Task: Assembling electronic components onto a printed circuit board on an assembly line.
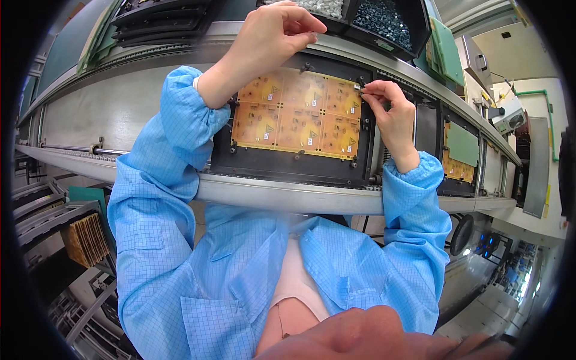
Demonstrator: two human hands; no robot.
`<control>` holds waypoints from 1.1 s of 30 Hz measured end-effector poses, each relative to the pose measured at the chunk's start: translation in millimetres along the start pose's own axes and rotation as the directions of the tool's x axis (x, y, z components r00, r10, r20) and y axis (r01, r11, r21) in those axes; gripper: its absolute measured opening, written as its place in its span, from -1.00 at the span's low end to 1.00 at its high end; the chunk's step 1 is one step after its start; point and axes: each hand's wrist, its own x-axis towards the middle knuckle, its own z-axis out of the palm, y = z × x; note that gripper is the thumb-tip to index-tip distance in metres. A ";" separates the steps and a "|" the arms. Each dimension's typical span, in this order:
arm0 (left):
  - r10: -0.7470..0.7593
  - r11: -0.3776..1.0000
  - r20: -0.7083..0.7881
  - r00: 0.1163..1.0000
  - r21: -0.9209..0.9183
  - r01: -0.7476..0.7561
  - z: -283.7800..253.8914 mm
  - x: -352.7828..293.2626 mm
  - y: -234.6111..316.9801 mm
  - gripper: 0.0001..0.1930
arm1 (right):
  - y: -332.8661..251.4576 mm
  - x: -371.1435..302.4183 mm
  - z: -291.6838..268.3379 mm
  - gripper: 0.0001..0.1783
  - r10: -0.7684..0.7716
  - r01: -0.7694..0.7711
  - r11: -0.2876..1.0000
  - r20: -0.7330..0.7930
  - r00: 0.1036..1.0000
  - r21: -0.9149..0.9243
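Observation:
An orange-yellow circuit board panel [300,123], divided into several boards with small parts and white labels, lies in a black carrier frame [258,157] on the conveyor. My left hand [273,37] is raised over the far edge of the carrier, close to the parts bins. Its thumb and forefinger are pinched; whatever is between them is too small to make out. My right hand [393,111] is at the panel's far right corner. Its thumb and forefinger close on a small white component [357,87] there.
Beyond the conveyor's far rail stand a black bin of dark blue parts [384,24] and one of white parts [321,6]. A second carrier with a panel partly under a green sheet [463,144] sits to the right. Stacked black frames [159,21] are at far left.

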 end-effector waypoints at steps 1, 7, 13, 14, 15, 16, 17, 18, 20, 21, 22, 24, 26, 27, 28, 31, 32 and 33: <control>-0.001 1.000 -0.001 1.000 -0.001 0.001 -0.7 -0.6 0.7 -0.83 | -1.9 0.4 0.0 -0.82 -0.028 0.027 0.999 -0.006 1.000 -0.021; 0.039 0.999 -0.018 0.999 0.017 -0.039 -4.8 -1.6 4.5 -0.84 | -2.6 5.3 -6.1 -0.81 -0.238 0.241 0.955 0.040 0.970 -0.172; 0.061 0.992 -0.021 0.998 0.112 -0.058 -8.0 0.5 10.4 -0.84 | -13.4 17.3 -11.8 -0.80 -0.434 0.461 0.850 0.156 0.887 -0.255; 0.024 0.994 -0.028 0.999 0.104 -0.021 -6.7 -1.6 11.9 -0.84 | -15.0 17.8 -13.5 -0.80 -0.424 0.450 0.864 0.153 0.892 -0.226; -0.014 0.995 -0.035 0.999 0.095 0.017 -5.7 -3.7 12.1 -0.84 | -14.8 20.5 -16.2 -0.80 -0.427 0.451 0.862 0.150 0.892 -0.229; -0.019 0.998 -0.039 0.999 0.064 0.021 -4.3 -5.9 9.6 -0.84 | -12.4 25.7 -20.2 -0.81 -0.417 0.427 0.872 0.094 0.904 -0.240; -0.014 0.998 -0.042 0.999 0.067 0.017 -1.8 -7.6 7.3 -0.84 | -9.4 33.2 -24.9 -0.81 -0.407 0.403 0.881 0.036 0.912 -0.249; -0.028 1.000 -0.054 0.998 0.001 0.028 2.3 -8.9 5.0 -0.86 | -3.6 50.0 -30.0 -0.82 -0.441 0.412 0.855 -0.022 0.897 -0.314; -0.103 0.994 0.045 0.994 -0.036 0.104 3.7 -9.7 11.1 -0.86 | 12.5 85.7 -40.2 -0.84 -0.441 0.370 0.815 -0.065 0.895 -0.446; -0.100 0.994 0.050 0.994 -0.031 0.102 5.0 -11.4 13.0 -0.86 | 22.3 102.7 -42.3 -0.83 -0.450 0.361 0.773 -0.048 0.892 -0.522; -0.104 0.994 0.062 0.993 -0.017 0.105 8.2 -13.5 11.3 -0.86 | 29.8 116.0 -39.3 -0.82 -0.455 0.367 0.740 -0.016 0.891 -0.563; -0.092 0.996 0.076 0.993 0.025 0.090 14.1 -14.9 13.0 -0.87 | 39.9 135.1 -36.7 -0.81 -0.455 0.368 0.706 0.011 0.891 -0.605; -0.084 0.996 0.095 0.992 0.012 0.084 20.4 -16.0 10.8 -0.88 | 42.7 144.7 -34.0 -0.82 -0.287 0.308 0.618 0.158 0.945 -0.723; -0.080 0.997 0.107 0.991 -0.001 0.081 22.8 -18.1 11.0 -0.88 | 41.6 147.5 -32.4 -0.82 -0.282 0.305 0.626 0.157 0.947 -0.717; -0.097 0.995 0.108 0.989 0.007 0.097 25.5 -20.3 13.0 -0.89 | 40.0 151.1 -32.2 -0.82 -0.283 0.330 0.580 0.195 0.939 -0.745; -0.084 0.996 0.175 0.981 -0.002 0.085 38.4 -15.5 19.6 -0.90 | 55.6 164.4 -32.0 -0.85 -0.343 0.387 0.562 0.220 0.913 -0.731; -0.031 0.999 0.204 0.979 0.019 0.028 43.3 -13.8 19.7 -0.88 | 60.5 168.7 -28.9 -0.91 -0.324 0.344 0.576 0.180 0.929 -0.741; 0.035 0.998 0.230 0.973 0.050 -0.047 49.9 -11.3 21.0 -0.88 | 65.4 171.9 -28.1 -0.89 -0.305 0.300 0.590 0.137 0.942 -0.750</control>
